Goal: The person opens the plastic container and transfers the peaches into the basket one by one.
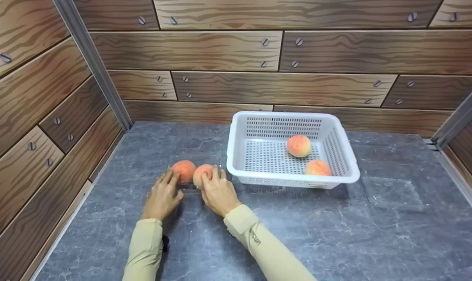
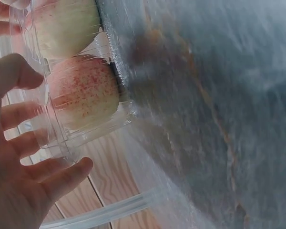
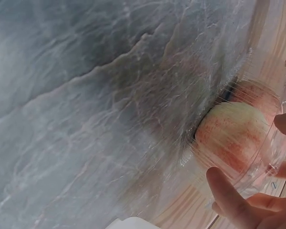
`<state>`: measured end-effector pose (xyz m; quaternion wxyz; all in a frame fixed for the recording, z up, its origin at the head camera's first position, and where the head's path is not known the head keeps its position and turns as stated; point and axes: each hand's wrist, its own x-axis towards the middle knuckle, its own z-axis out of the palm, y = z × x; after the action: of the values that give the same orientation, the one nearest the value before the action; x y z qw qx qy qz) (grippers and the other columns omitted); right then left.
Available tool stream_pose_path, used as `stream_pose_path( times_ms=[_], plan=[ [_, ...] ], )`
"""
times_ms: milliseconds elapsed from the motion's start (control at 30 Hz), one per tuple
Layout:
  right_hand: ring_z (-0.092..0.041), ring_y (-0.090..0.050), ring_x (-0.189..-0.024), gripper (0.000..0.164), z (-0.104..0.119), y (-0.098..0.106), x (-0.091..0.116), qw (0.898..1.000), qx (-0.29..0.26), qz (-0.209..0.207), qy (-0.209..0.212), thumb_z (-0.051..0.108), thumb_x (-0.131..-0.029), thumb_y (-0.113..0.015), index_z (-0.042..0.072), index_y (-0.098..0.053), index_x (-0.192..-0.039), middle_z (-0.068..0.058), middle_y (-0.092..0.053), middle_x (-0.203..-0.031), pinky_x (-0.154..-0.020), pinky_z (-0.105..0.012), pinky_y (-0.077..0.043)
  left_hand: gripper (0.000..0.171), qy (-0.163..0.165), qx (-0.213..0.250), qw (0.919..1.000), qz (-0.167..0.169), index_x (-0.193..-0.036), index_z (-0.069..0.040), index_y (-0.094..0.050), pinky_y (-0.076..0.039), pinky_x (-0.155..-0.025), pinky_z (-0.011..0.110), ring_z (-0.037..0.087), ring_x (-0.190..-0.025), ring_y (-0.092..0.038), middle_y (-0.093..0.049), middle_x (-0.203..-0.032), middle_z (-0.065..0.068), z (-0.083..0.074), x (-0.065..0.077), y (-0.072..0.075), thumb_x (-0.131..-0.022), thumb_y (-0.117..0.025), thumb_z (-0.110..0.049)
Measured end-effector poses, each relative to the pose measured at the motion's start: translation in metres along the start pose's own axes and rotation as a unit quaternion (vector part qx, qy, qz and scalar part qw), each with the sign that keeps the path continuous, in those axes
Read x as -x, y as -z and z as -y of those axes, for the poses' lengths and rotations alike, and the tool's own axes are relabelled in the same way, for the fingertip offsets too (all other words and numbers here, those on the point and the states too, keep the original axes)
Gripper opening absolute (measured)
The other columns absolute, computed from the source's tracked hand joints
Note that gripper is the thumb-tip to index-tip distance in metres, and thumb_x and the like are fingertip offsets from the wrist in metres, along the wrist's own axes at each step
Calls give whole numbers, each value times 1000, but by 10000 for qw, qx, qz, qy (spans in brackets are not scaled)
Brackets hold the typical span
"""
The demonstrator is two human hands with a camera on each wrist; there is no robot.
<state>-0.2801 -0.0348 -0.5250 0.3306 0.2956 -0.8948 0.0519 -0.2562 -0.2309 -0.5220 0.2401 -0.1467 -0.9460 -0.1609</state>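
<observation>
Two peaches sit side by side in a clear plastic box on the table, its see-through walls showing only as glints and edges. The left peach is redder on top; the right peach is paler on its near side. My left hand grips the box's left end, thumb bent at its upper edge and fingers spread round the corner. At the other end, my right hand holds the box with fingers over its top and side. Both fruits lie behind shiny clear plastic in the wrist views.
To the right stands a white perforated basket holding two more peaches, one farther back and one at the front wall. A flat clear plastic piece lies right of the basket. Wood-patterned panels enclose the grey marbled table.
</observation>
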Motion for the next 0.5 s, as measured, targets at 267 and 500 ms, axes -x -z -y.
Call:
stream_pose_path(
  times_ms=[267,500],
  plan=[
    [-42,-69,-89,43,7,-4,-2,9995,122,13,-279,27,-79,-80,2,-67,-111,-31,-63,-112,-56,-37,-63,49,93,2,9996,-257,-126,8,-65,-57,-82,63,54,-110,-62,-62,-128,31,-2,0,-2,-77,-70,7],
    [-41,-70,-82,41,11,-8,-7,9984,433,-137,-344,25,-76,-82,4,-67,-107,-29,-65,-107,-54,-35,-62,44,325,12,9976,-607,-117,5,-67,-58,-74,63,53,-102,-65,-67,-122,26,-5,-4,-6,-74,-70,8]
  ],
)
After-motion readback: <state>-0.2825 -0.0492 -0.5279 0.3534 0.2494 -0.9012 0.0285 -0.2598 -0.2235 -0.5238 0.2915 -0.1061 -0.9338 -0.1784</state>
